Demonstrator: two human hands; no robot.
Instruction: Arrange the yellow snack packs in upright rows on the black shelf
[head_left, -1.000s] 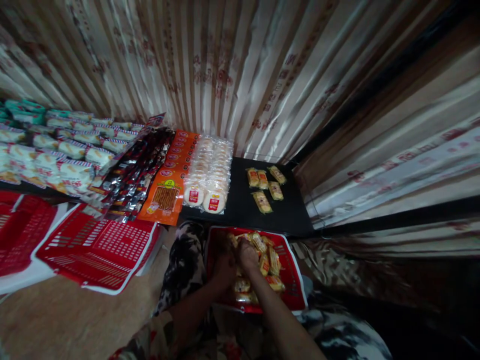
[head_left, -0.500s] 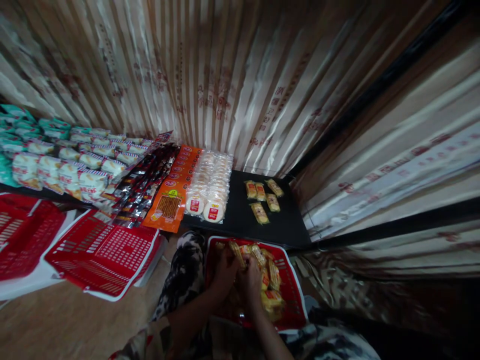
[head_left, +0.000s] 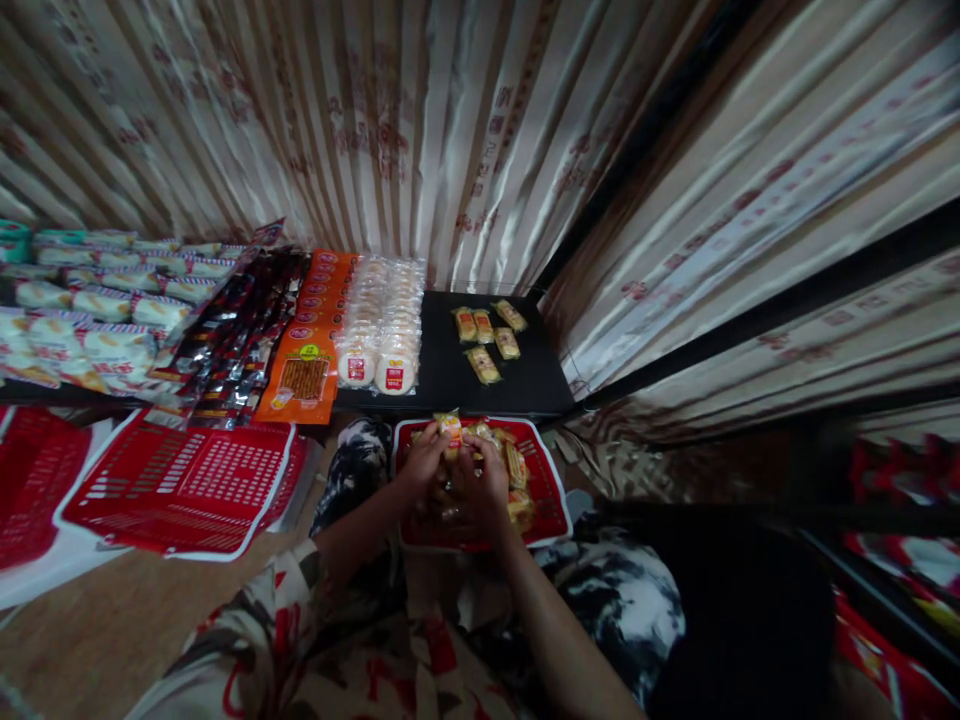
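Over a red basket (head_left: 551, 478) with a white rim, my left hand (head_left: 421, 466) grips a small yellow wrapped snack (head_left: 451, 431) with an orange-red label. My right hand (head_left: 489, 482) closes on the same snack from its right side, thumb and fingers at its edge. Below and around both hands lie several more yellow wrapped snacks (head_left: 516, 466) inside the basket; my hands cover part of them. On the black shelf (head_left: 450, 395) beyond, a small group of matching snacks (head_left: 483, 364) lies flat.
Left along the shelf are clear-wrapped round white crackers (head_left: 396, 372), an orange snack bag (head_left: 304, 370), dark shiny packets (head_left: 232, 330) and rows of white packets (head_left: 120, 345). Another red basket (head_left: 187, 485) stands at lower left. A striped curtain (head_left: 360, 130) hangs behind the shelf.
My hands have come up from among the snacks toward the basket's far rim, with one snack now held between them. The view has swung right, bringing dark shelving at the right edge into sight.
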